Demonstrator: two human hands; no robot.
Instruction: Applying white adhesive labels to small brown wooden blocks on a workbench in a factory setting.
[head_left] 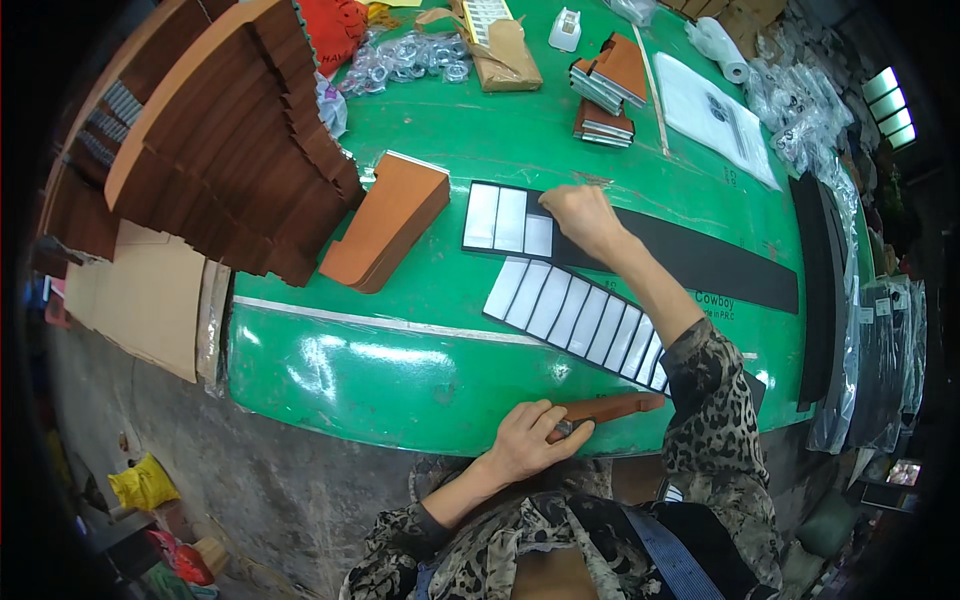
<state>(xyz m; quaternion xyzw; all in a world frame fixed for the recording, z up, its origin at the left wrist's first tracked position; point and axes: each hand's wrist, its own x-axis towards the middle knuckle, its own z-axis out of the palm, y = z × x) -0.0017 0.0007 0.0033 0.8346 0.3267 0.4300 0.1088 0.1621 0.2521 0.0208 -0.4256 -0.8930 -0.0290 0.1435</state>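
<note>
My left hand (530, 440) is closed around the end of a long brown wooden-looking piece (625, 404) at the table's front edge. A small dark rounded thing (564, 428) shows by its fingers; its kind is unclear. My right hand (585, 218) reaches forward, fingers bunched at the edge of white stickers (510, 220) on a black strip (700, 250). Whatever those fingers pinch is hidden. Nearer to me, a second black strip with a row of white stickers (575, 310) lies slanted, partly covered by my right forearm.
Tall stacks of brown curved panels (235, 150) stand at the left, beside a shorter brown stack (390, 220). Metal rings in clear bags (410, 58), a brown paper packet (505, 62) and brown blocks (610, 80) sit farther back. Long black strips (820, 280) line the green table's (400, 390) right side.
</note>
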